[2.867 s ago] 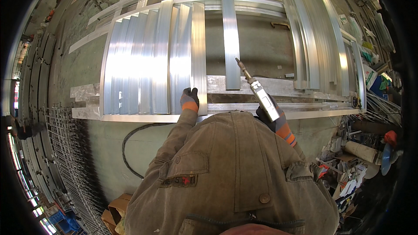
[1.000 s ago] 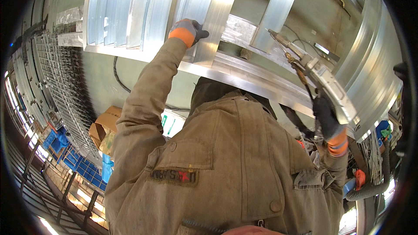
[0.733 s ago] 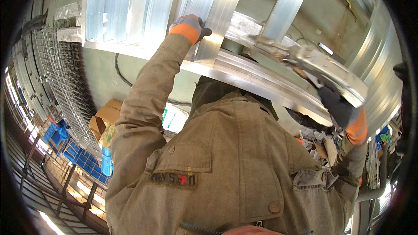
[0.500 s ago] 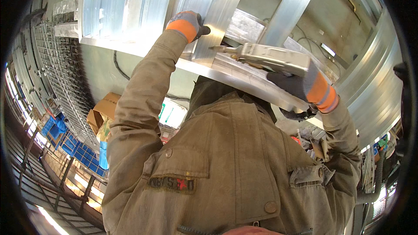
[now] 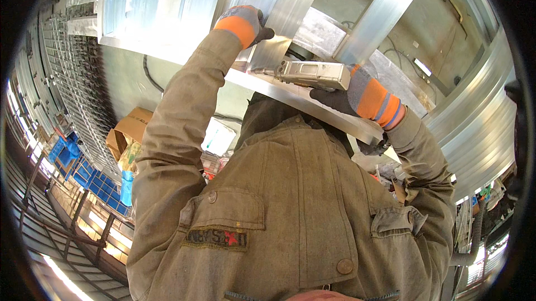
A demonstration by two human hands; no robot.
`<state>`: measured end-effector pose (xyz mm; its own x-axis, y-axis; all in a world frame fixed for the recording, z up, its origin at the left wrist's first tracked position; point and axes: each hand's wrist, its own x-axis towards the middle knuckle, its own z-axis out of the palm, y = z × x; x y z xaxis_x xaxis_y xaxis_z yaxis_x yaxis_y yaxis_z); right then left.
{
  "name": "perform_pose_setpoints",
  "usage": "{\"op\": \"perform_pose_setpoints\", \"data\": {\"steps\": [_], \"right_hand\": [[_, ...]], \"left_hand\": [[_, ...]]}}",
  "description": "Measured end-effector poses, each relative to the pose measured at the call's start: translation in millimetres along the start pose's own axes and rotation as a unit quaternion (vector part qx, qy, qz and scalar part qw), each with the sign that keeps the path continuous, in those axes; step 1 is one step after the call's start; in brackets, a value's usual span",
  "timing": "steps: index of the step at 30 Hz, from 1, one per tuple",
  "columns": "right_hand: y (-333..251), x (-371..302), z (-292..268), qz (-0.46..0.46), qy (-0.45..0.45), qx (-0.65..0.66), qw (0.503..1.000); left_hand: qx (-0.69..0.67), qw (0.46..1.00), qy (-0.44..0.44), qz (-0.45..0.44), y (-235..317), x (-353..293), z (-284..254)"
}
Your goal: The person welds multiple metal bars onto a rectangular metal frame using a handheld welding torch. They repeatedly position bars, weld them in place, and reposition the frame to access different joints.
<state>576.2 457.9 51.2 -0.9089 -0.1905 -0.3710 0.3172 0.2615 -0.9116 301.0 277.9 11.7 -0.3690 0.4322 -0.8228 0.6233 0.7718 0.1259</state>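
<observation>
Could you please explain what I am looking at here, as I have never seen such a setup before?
Of course. There is no robot: a person works with their own gloved hands. The only view comes from a fisheye camera worn on the head, looking down, so straight edges bend and the person's jacket fills the lower middle. Silver metal slats lie across a metal frame. The left hand rests on the slats; the right hand holds a boxy metal tool, its narrow tip pointing left.
</observation>
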Motion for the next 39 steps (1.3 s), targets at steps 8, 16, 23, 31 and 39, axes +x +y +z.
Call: {"op": "perform_pose_setpoints", "data": {"steps": [8, 16, 23, 31, 39], "right_hand": [[-1.3, -1.1, -2.6, 0.054, -0.033, 0.008, 0.998], [5.3, 1.4, 6.6, -0.01, 0.009, -0.025, 1.0], [-3.3, 3.6, 3.6, -0.04, 0.004, -0.001, 0.999], [-22.5, 2.8, -5.8, 0.096, -0.091, 0.193, 0.972], [-18.9, -0.9, -10.5, 0.094, -0.115, 0.119, 0.982]], "left_hand": [[0.017, 1.0, 0.026, 0.003, -1.4, 4.9, 6.8], [0.011, 1.0, 0.028, -0.008, 2.0, 2.4, 3.4], [0.007, 1.0, -0.01, -0.009, 3.5, -0.4, -4.0], [-0.012, 0.998, -0.044, -0.049, 3.3, 7.5, -1.5], [-0.043, 0.998, 0.042, 0.018, -11.6, 8.6, 11.8]]}}
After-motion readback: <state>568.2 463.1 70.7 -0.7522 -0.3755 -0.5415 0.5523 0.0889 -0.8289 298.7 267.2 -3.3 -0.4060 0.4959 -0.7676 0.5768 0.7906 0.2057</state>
